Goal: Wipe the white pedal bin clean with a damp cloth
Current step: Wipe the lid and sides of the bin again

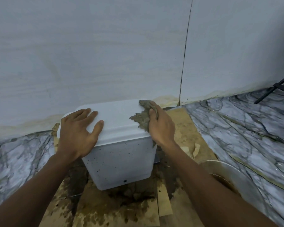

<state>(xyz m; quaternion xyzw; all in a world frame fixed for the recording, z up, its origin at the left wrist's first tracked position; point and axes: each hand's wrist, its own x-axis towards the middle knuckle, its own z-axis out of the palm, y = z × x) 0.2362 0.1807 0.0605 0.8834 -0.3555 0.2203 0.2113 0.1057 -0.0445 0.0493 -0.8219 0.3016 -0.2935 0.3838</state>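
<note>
Bin on wet cardboard, against wall. Left grip flat on lid, fingers straight, holding nothing. Right grip curled round muddy cloth at lid's right edge. Front speckled.

Cloth partly under rt hand

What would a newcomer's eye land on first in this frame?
The white pedal bin stands in the centre, its front dotted with dark specks. The left hand rests flat on the lid, while the right hand holds a dirty grey-brown cloth at the lid's right edge. Stained brown cardboard lies under the bin, and a bowl holding brownish liquid sits at the lower right.
</note>
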